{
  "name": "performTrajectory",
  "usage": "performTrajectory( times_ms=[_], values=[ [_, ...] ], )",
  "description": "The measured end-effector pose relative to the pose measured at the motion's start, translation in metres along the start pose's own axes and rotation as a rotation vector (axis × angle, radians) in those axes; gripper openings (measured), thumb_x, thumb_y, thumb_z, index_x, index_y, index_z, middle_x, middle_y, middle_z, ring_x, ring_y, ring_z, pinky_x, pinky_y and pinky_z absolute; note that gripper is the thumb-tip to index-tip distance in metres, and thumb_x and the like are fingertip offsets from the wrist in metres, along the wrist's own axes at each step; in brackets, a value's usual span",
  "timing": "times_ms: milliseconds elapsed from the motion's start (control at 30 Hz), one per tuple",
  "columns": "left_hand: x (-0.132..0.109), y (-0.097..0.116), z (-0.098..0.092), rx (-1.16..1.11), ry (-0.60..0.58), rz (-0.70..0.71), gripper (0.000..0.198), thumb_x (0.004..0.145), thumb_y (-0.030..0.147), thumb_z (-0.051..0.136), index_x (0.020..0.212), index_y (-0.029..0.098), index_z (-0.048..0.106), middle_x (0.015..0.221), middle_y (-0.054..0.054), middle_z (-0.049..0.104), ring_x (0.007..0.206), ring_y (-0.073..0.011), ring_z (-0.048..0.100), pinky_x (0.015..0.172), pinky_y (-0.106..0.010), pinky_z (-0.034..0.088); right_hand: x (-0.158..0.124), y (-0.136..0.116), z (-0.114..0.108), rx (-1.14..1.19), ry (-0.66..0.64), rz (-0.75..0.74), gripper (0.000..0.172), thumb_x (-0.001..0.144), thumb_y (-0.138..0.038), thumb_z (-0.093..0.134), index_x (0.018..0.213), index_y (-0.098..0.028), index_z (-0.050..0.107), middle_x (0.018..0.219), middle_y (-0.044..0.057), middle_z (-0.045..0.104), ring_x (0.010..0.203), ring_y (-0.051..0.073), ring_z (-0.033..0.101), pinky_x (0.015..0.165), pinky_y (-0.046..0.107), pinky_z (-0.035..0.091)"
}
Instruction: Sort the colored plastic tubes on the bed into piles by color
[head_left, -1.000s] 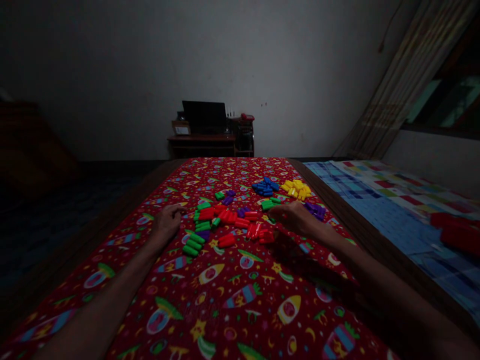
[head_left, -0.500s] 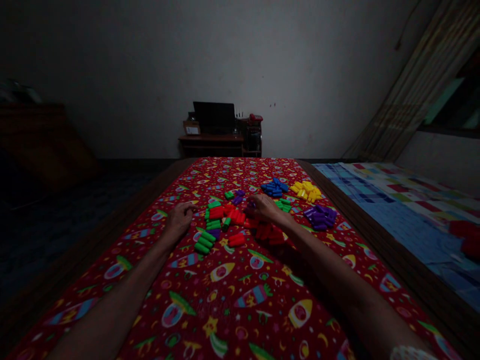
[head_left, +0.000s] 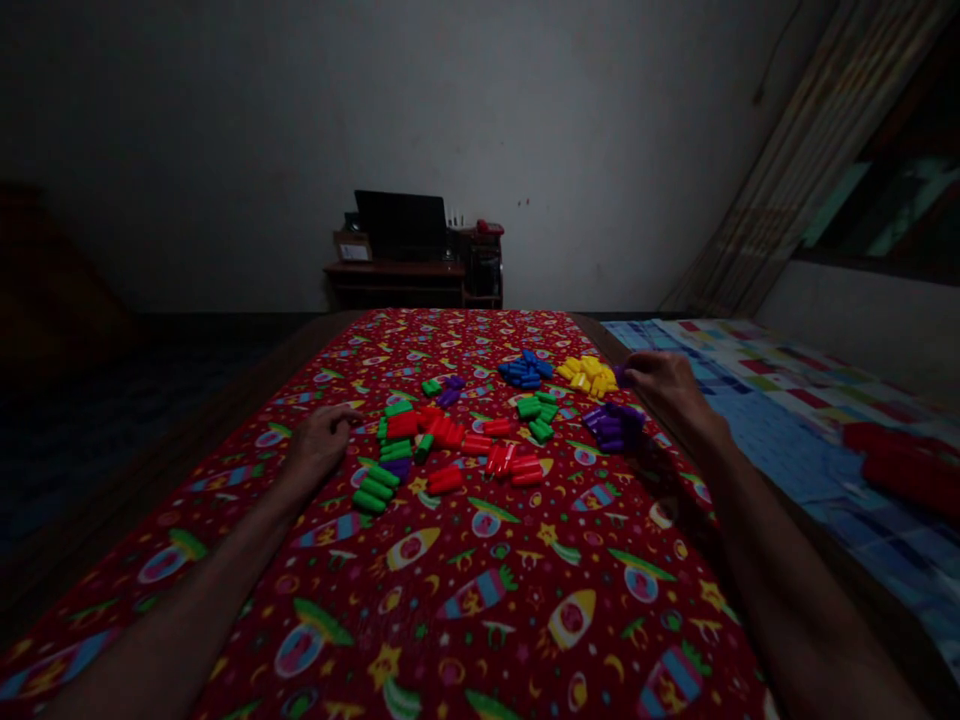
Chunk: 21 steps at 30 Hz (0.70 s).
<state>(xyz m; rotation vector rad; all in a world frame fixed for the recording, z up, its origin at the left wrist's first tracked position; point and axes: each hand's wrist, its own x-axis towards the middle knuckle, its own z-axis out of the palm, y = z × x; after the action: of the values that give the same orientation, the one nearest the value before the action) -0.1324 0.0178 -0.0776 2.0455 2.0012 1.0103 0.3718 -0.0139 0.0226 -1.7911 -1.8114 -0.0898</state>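
Note:
My right hand (head_left: 664,385) is raised at the right, its fingertips pinched on a purple cylinder-like piece (head_left: 622,376). Just below it lies a pile of purple pieces (head_left: 613,428), and to its left a yellow pile (head_left: 587,376). My left hand (head_left: 319,440) rests on the cloth, fingers loosely bent and apart, holding nothing visible. Nearest to it are green pieces (head_left: 375,488), with red pieces (head_left: 442,430) and a few purple ones mixed in beyond. More red pieces (head_left: 517,465) lie mid-cloth, in front of a small green group (head_left: 537,414).
A red patterned cloth (head_left: 480,560) covers the long table. Blue pieces (head_left: 526,370) form a pile toward its far end. Against the wall stands a desk with a dark monitor (head_left: 401,226). Checked bedding (head_left: 750,400) spreads at the right, below a curtain (head_left: 757,210).
My right hand has moved from the red pieces to the right, over by the purple pile, carrying a purple piece. The left hand stays beside the green pieces. The view has turned slightly right.

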Motion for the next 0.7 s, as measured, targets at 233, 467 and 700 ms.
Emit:
performTrajectory(
  times_ms=[233, 467, 700],
  values=[
    [-0.001, 0.002, -0.002, -0.023, 0.021, -0.003, 0.025, 0.07, 0.027, 0.043, 0.078, 0.021, 0.067, 0.101, -0.008, 0.07, 0.102, -0.03, 0.062, 0.093, -0.042, 0.05, -0.007, 0.026, 0.012, -0.221, -0.134, 0.036, 0.025, 0.077, -0.018, 0.055, 0.09, -0.018, 0.077, 0.084, 0.009, 0.074, 0.075, 0.017, 0.065, 0.059, 0.022, 0.038],
    [0.001, -0.001, -0.001, -0.016, 0.016, -0.009, 0.028, 0.071, 0.029, 0.041, 0.078, 0.02, 0.067, 0.1, -0.009, 0.069, 0.101, -0.0276, 0.063, 0.094, -0.041, 0.049, -0.001, 0.024, 0.018, -0.179, -0.27, -0.062, 0.028, 0.085, -0.03, 0.053, 0.093, -0.017, 0.077, 0.079, 0.009, 0.074, 0.069, 0.017, 0.064, 0.056, 0.023, 0.037],
    [0.001, -0.004, 0.001, -0.034, 0.023, 0.017, 0.027, 0.07, 0.027, 0.041, 0.078, 0.021, 0.067, 0.096, -0.008, 0.07, 0.096, -0.0266, 0.063, 0.091, -0.039, 0.05, -0.006, 0.011, 0.003, -0.171, -0.072, -0.033, 0.034, 0.088, -0.027, 0.045, 0.089, -0.013, 0.075, 0.079, 0.011, 0.073, 0.068, 0.018, 0.063, 0.06, 0.025, 0.038]
  ],
)
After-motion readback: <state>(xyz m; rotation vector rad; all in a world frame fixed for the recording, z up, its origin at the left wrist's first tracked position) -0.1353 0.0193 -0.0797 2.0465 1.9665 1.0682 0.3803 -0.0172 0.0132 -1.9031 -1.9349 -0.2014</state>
